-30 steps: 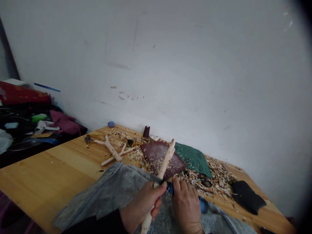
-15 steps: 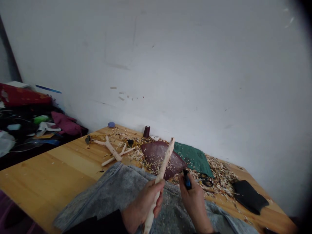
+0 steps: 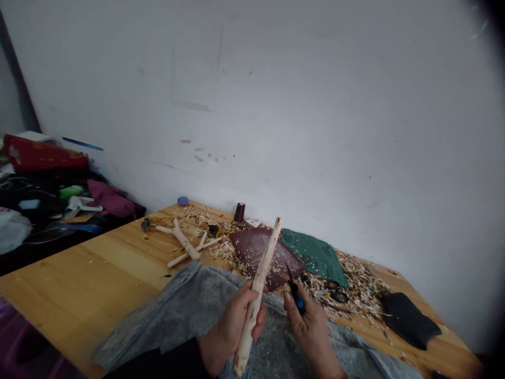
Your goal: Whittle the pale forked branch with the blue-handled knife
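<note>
**Pale stick (image 3: 256, 295) in left hand (image 3: 234, 326), blue-handled knife (image 3: 296, 298) in right hand (image 3: 310, 329)**

Far left, off the surface: a red case (image 3: 39, 160) and a maroon cloth (image 3: 110, 201) lay among dark clutter. On the wooden surface (image 3: 79, 276), a forked carved branch (image 3: 182, 241) lay near the back, with a blue disc (image 3: 182, 200) and a dark thread spool (image 3: 239, 212) beyond it. A grey cloth (image 3: 169, 300) covered the near edge.

The left hand's fingers (image 3: 240, 310) were closed around the stick's lower half. The stick tilted up and slightly right, its top end over a maroon leather pad (image 3: 256, 258) and its lower end hanging below the hand. The right hand's fingers (image 3: 311, 321) were closed on the knife handle, with the dark blade pointing up, well apart from the stick.

To the right lay a green cloth (image 3: 313, 257), wood shavings (image 3: 357, 287), scissors (image 3: 337, 296) among them, and a black leather piece (image 3: 410, 320).
</note>
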The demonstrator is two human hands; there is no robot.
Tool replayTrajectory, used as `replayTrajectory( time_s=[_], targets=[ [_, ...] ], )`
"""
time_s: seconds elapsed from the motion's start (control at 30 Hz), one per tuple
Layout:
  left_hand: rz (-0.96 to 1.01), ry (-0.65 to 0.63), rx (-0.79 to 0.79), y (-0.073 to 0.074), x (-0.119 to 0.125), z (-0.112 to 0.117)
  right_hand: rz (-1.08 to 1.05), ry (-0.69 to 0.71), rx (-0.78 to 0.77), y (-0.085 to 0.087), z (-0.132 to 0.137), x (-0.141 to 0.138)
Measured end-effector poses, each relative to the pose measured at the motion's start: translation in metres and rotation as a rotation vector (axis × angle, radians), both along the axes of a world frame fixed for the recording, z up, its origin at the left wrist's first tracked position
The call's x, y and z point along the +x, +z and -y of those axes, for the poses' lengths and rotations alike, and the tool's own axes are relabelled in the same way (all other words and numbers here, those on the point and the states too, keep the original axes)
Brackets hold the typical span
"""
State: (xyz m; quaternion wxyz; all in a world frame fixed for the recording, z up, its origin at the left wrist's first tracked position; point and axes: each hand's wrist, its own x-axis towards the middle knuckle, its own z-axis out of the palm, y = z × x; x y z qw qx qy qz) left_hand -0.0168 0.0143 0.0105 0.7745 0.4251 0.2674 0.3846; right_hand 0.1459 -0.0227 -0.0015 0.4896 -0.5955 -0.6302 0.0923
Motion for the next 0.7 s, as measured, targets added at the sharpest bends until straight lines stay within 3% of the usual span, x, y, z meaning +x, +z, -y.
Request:
replayTrajectory(
  time_s=[0.1, 0.33, 0.7],
  targets=[
    [0.037, 0.024, 0.063, -0.003, -0.001, -0.003, 0.122, 0.026, -0.014, 0.0, 0.001, 0.0],
    [0.041, 0.0, 0.017, -0.006, 0.001, -0.003, 0.425, -0.038, -0.02, -0.007, 0.0, 0.001],
    [-0.292, 0.055, 0.282, 0.0, -0.001, 0.003, 0.694, -0.118, -0.185, 0.003, 0.009, -0.016]
  ],
)
